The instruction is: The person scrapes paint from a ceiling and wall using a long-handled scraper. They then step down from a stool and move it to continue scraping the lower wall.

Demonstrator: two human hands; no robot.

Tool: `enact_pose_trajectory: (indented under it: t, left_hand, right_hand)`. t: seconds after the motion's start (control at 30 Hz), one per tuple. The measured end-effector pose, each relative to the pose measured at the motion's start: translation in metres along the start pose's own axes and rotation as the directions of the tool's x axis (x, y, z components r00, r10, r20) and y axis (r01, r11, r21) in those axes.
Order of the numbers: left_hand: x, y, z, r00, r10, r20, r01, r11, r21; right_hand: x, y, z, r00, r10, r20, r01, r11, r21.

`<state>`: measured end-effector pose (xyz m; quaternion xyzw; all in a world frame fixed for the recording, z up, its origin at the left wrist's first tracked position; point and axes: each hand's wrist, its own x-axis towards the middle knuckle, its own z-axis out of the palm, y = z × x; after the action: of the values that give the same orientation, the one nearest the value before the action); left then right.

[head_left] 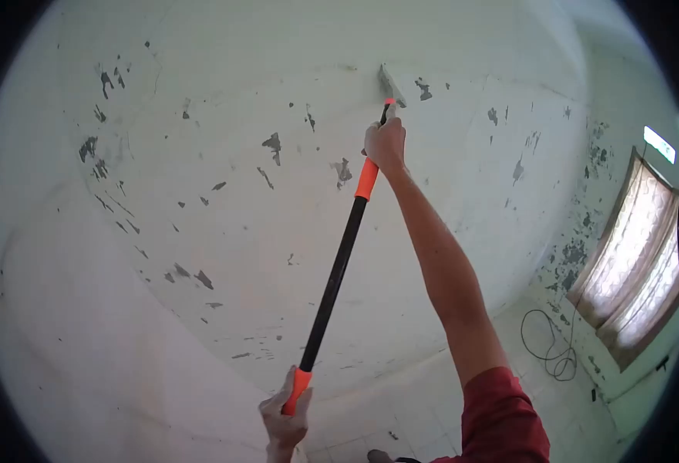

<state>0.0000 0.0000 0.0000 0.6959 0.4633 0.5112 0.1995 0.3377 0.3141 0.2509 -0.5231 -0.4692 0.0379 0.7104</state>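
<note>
A long black pole (341, 266) with orange grips runs diagonally up the middle of the view. Near its top, my right hand (386, 143) is wrapped round it, just under the scraper head. At the lower orange grip, my left hand (284, 415) is closed round the pole's bottom end. The scraper blade (391, 86) lies against the pale wall (231, 139), to the left of a dark bare patch (424, 89). Grey chipped patches are scattered over the wall. White dust coats both hands.
A curtained window (634, 247) is in the right-hand wall, which has peeling paint. Below it, a loose dark cable (549, 356) lies coiled on the tiled floor (432, 413). Part of a dark shoe (379, 457) shows at the bottom edge.
</note>
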Motion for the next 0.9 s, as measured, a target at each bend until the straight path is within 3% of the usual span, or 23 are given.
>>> enact_pose_trajectory:
  t: [0.07, 0.1, 0.2, 0.27, 0.4, 0.47, 0.5, 0.57, 0.6, 0.67, 0.8, 0.9]
  left_hand:
    - [0.014, -0.012, 0.005, 0.994, -0.101, 0.026, 0.102, 0.994, -0.026]
    - [-0.014, -0.004, 0.009, 0.986, -0.160, 0.053, 0.162, 0.986, -0.036]
    - [-0.008, -0.026, 0.010, 0.999, -0.027, -0.037, 0.024, 0.997, -0.078]
    - [-0.015, -0.032, 0.010, 0.995, 0.048, -0.083, -0.052, 0.998, -0.045]
    - [-0.004, -0.025, 0.004, 0.997, -0.075, 0.009, 0.075, 0.997, 0.022]
    - [-0.008, -0.037, 0.010, 0.999, 0.009, -0.052, -0.011, 0.999, -0.041]
    - [-0.013, -0.041, 0.011, 0.999, 0.003, -0.055, -0.005, 0.999, -0.042]
    - [-0.019, -0.049, 0.010, 0.999, -0.012, -0.043, 0.011, 1.000, -0.024]
    - [-0.013, -0.043, 0.009, 0.999, -0.013, -0.043, 0.012, 1.000, -0.024]
    - [0.008, -0.025, 0.006, 0.998, 0.045, -0.031, -0.044, 0.997, 0.057]
    - [0.006, -0.047, -0.001, 0.999, 0.008, -0.039, -0.008, 1.000, 0.014]
    - [-0.006, -0.045, 0.000, 0.999, 0.003, -0.049, -0.004, 1.000, -0.015]
  right_hand:
    - [0.007, -0.011, 0.004, 1.000, 0.002, -0.008, -0.002, 1.000, -0.012]
    - [-0.012, 0.005, -0.007, 0.999, 0.041, 0.023, -0.039, 0.998, -0.057]
    - [-0.008, 0.013, 0.013, 0.999, -0.036, -0.039, 0.034, 0.999, -0.034]
    - [-0.008, 0.022, 0.024, 0.987, -0.136, -0.085, 0.113, 0.964, -0.240]
    - [0.001, 0.015, 0.020, 0.999, 0.039, -0.017, -0.040, 0.994, -0.098]
    - [-0.007, 0.015, 0.024, 0.998, -0.044, -0.051, 0.038, 0.993, -0.114]
    - [-0.012, 0.019, 0.028, 0.998, -0.043, -0.045, 0.038, 0.993, -0.116]
    - [-0.018, 0.025, 0.035, 0.977, -0.186, -0.104, 0.160, 0.962, -0.220]
    - [-0.013, 0.016, 0.029, 0.977, -0.186, -0.104, 0.159, 0.962, -0.220]
    - [0.001, -0.013, 0.012, 0.999, -0.026, -0.024, 0.026, 1.000, -0.016]
    - [0.001, 0.015, 0.036, 0.994, -0.058, -0.092, 0.054, 0.997, -0.045]
    - [-0.008, 0.016, 0.035, 0.973, -0.181, -0.145, 0.152, 0.970, -0.192]
